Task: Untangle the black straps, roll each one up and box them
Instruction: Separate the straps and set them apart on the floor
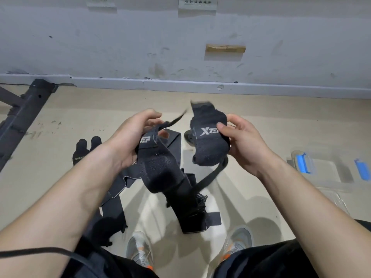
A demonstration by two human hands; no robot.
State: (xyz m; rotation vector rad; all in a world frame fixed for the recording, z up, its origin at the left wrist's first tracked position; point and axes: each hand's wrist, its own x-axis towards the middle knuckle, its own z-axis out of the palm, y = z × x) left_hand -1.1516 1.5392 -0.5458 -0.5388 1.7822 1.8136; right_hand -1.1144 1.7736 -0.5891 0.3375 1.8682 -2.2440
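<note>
Left hand is curling round the logo end of 1 black strap, its tail dangling over more straps lying on the floor; right hand is pinching a bunched strap just beside it; clear box with blue latches is sitting off right; black frame is lying far left.

Black straps: matt woven cloth, fuzzy nap, printed pale logos. Storage box: clear glossy plastic, blue latches. Floor: smooth matt beige. Frame: dark matt metal. Wall: scuffed paint.
</note>
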